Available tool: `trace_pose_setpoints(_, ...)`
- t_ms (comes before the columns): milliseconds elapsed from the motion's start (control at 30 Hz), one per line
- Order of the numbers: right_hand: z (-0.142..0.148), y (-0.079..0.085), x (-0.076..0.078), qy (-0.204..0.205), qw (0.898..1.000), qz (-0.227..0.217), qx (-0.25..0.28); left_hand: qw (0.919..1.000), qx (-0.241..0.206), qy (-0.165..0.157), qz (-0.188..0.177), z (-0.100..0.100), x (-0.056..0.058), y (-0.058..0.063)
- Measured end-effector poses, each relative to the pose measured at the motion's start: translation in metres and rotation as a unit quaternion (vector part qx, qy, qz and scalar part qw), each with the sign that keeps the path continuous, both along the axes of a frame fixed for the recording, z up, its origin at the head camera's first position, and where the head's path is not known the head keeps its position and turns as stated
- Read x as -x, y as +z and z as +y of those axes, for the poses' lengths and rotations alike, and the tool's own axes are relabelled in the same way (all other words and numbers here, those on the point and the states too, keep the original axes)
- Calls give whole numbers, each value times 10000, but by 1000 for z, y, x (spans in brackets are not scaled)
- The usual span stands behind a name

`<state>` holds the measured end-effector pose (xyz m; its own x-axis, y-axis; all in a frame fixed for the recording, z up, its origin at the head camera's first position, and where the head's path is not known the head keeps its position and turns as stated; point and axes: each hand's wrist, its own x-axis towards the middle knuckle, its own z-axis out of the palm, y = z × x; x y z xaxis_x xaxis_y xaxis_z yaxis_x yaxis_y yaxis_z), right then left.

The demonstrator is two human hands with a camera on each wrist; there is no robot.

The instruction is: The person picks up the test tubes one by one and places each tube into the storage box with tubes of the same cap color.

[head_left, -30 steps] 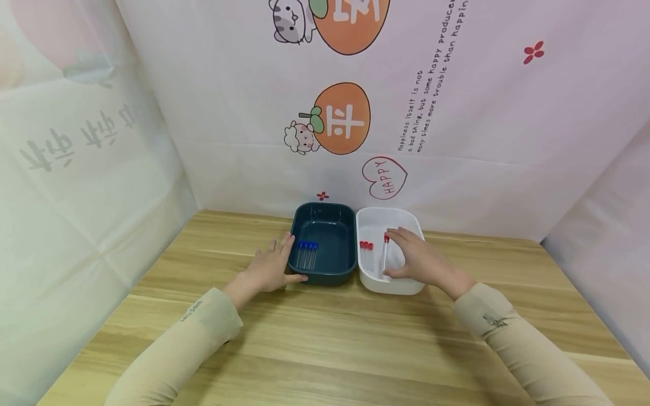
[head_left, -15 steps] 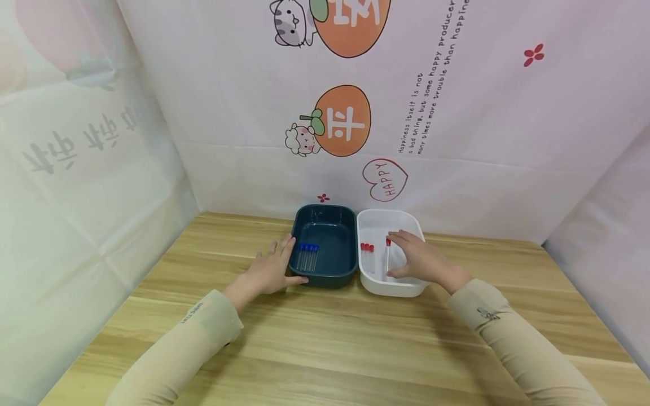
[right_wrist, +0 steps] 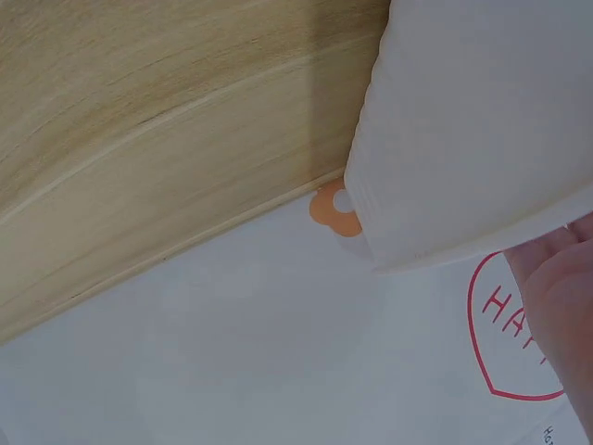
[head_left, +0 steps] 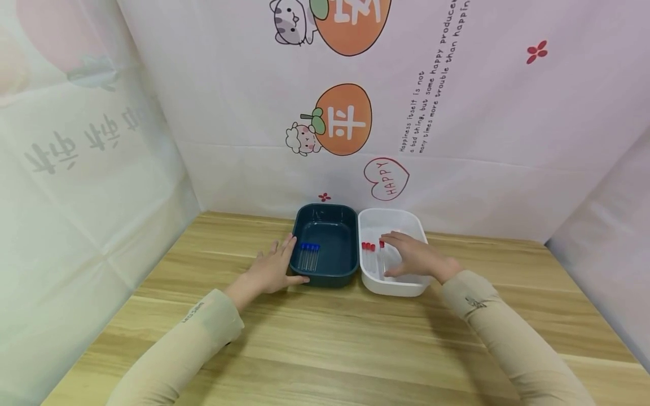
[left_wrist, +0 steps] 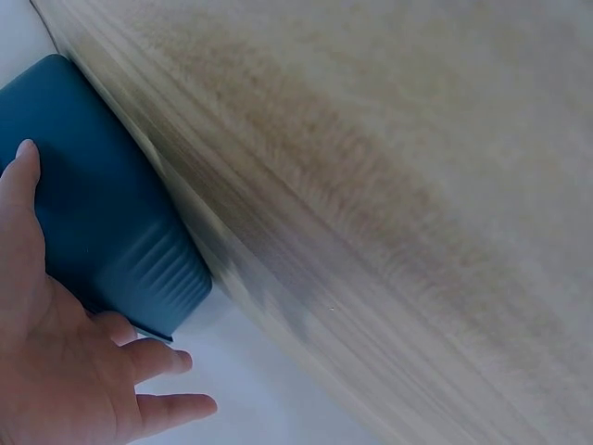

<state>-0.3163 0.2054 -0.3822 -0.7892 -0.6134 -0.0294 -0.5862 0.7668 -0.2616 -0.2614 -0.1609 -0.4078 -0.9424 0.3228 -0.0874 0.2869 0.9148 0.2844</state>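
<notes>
My left hand [head_left: 271, 269] rests against the left side and front corner of the dark teal box [head_left: 330, 279], thumb and fingers spread. In the left wrist view its thumb lies on the box's outer wall. Inside that box several blue-capped tubes [head_left: 308, 259] lie in a row. My right hand [head_left: 413, 258] reaches into the white box [head_left: 393, 288] and holds a clear tube with a red cap [head_left: 381, 244] lengthwise, fingers at the cap and thumb near the lower end. Left of it lie further red-capped tubes [head_left: 368, 247]. The right wrist view hides the tube behind the white box's wall.
Both boxes stand side by side at the back of the wooden table [head_left: 325, 344], close to a printed white cloth backdrop [head_left: 244, 169]. More cloth hangs at the left and right sides.
My right hand has moved slightly left and lower inside the white box, bringing its red-capped tube closer to the row. The left hand has stayed on the teal box.
</notes>
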Motion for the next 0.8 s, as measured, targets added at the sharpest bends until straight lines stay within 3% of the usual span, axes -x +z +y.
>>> trace_pose_setpoints(200, -2, -2, 5, -44, 9995, -293, 81, 10000, 55, 12, 12, 0, 1, 0)
trace_pose_setpoints(800, -9, -13, 22, -71, 9986, -533, 3, 10000, 47, -18, 13, 0, 0, 2)
